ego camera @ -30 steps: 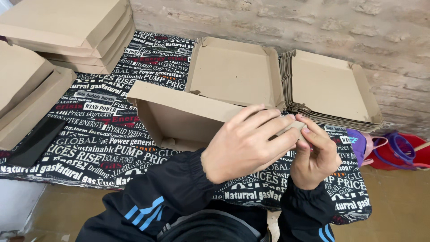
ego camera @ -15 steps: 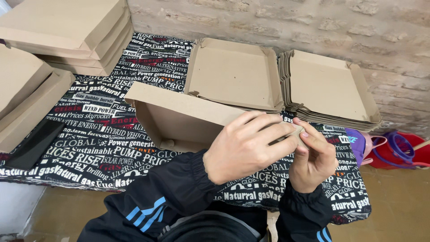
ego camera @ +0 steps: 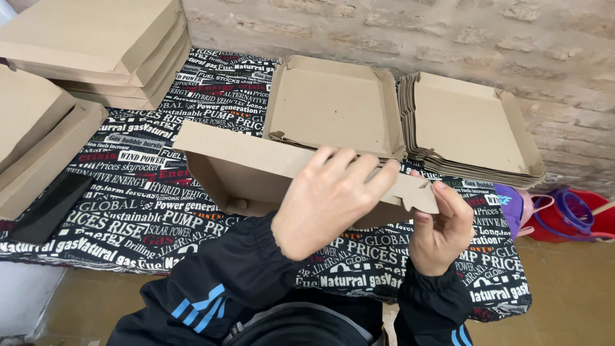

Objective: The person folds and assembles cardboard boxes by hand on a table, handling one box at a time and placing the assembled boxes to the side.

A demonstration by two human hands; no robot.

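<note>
One half-folded cardboard box is held above a table covered by a black cloth printed with white and red lettering. Its long front wall runs from upper left to lower right across the view, with the open side facing away from the person. The left hand is laid over the wall's right part, fingers curled over the top edge and grasping it. The right hand pinches the notched tab at the wall's right end between thumb and fingers. Behind the box, two stacks of flat trays lie side by side by the brick wall. At left, two piles of closed boxes are seen. A red bucket sits on the floor at right.
</note>
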